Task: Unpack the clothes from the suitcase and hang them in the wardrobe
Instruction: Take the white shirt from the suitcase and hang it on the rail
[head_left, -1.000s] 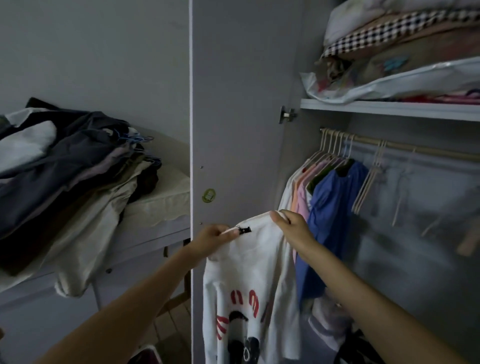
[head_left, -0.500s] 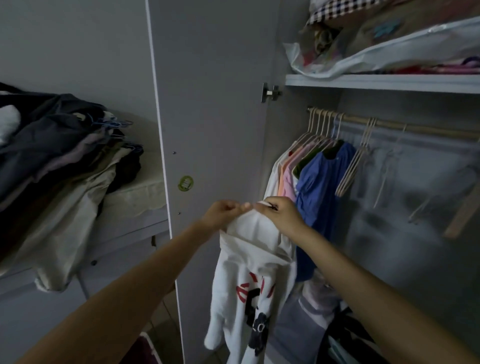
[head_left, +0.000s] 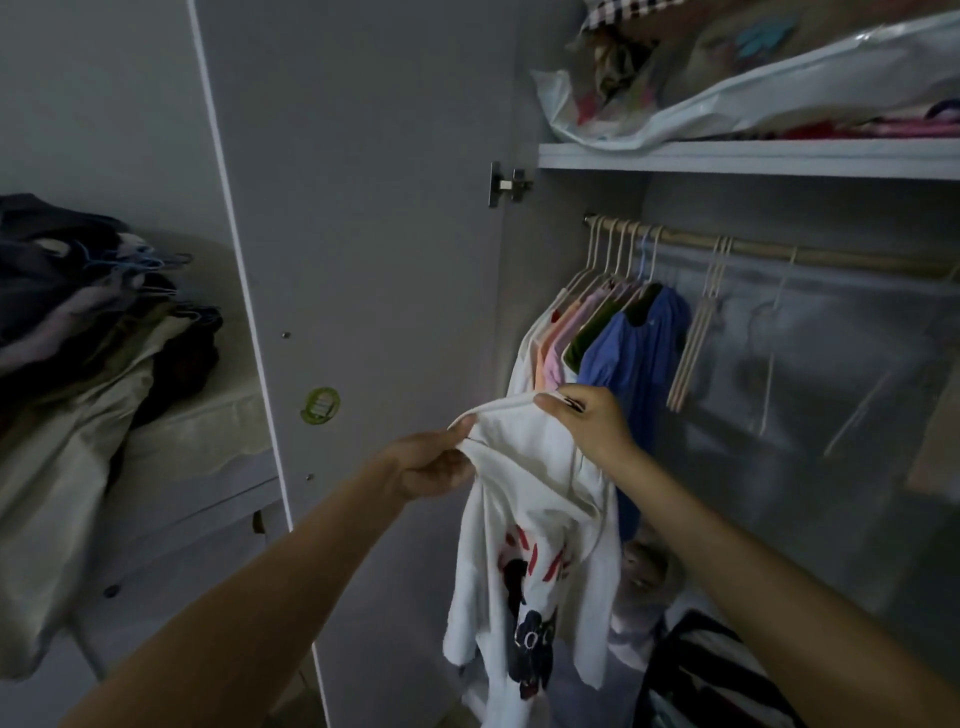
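Observation:
A white T-shirt (head_left: 540, 525) with a red and black print hangs from both my hands in front of the open wardrobe. My left hand (head_left: 434, 462) grips its neckline on the left, and my right hand (head_left: 589, 421) pinches the neckline on the right. Behind them a wooden rail (head_left: 831, 255) carries several shirts on hangers, the nearest one blue (head_left: 636, 348). Several empty hangers (head_left: 698, 332) hang further right on the rail. No suitcase is in view.
The wardrobe door (head_left: 363, 260) stands open on the left of my hands. A pile of dark and beige clothes (head_left: 78, 332) with hangers lies on a bed at far left. Bagged bedding (head_left: 753, 78) fills the shelf above. Striped fabric (head_left: 706, 670) lies on the wardrobe floor.
My hands drew together on the shirt's neckline, then spread slightly apart again. The shirt now hangs bunched and twisted rather than flat. The view has shifted a little.

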